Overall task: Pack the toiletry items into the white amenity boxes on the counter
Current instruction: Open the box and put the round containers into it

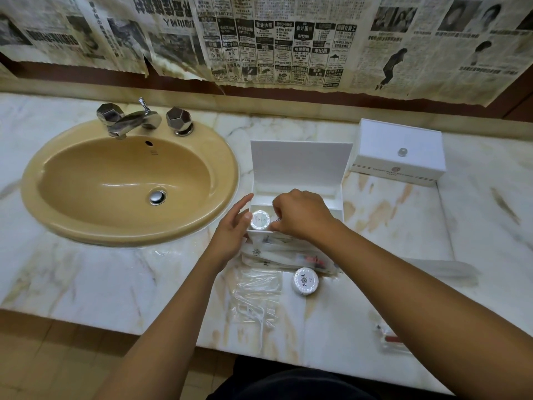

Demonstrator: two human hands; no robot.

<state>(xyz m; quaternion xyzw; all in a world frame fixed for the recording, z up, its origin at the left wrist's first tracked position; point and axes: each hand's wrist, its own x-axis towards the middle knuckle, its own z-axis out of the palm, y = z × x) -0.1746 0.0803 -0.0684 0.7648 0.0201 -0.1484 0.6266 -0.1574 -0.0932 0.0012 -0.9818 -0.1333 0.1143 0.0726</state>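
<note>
An open white amenity box [300, 166] stands on the marble counter with its lid raised. A round white wrapped soap [260, 219] sits in its front left compartment. My left hand [235, 226] rests against the box's left front corner, fingers apart, thumb touching the soap. My right hand [300, 213] is curled over the box's front, fingertips pinched beside the soap; whatever they grip is hidden. A second round soap [305, 280] lies on the counter in front. Long white sachets [277, 255] lie between it and the box. A closed white amenity box [399, 153] sits at the back right.
A tan sink [127, 180] with a chrome tap [135, 119] fills the counter's left. Clear plastic packets with floss picks [256, 295] lie near the front edge. Another small packet with a red item [390, 339] lies at the front right. Newspaper covers the wall.
</note>
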